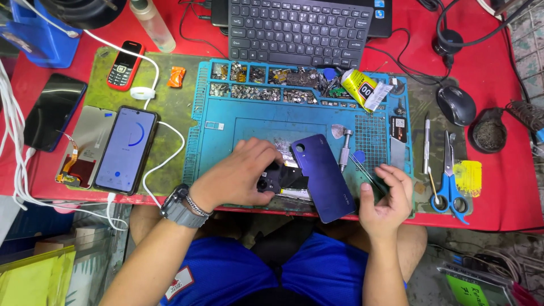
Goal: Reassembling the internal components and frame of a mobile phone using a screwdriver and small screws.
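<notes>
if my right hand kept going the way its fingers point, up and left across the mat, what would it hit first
Probably the thin metal tweezers lying on the blue silicone work mat, just ahead of the right hand; beyond them is the purple phone back cover. Depth is unclear.

On view: 2 hands [243, 175], 1 keyboard [300, 28], 1 mouse [456, 105], 1 scissors [450, 187], 1 red keypad phone [125, 65].
</notes>
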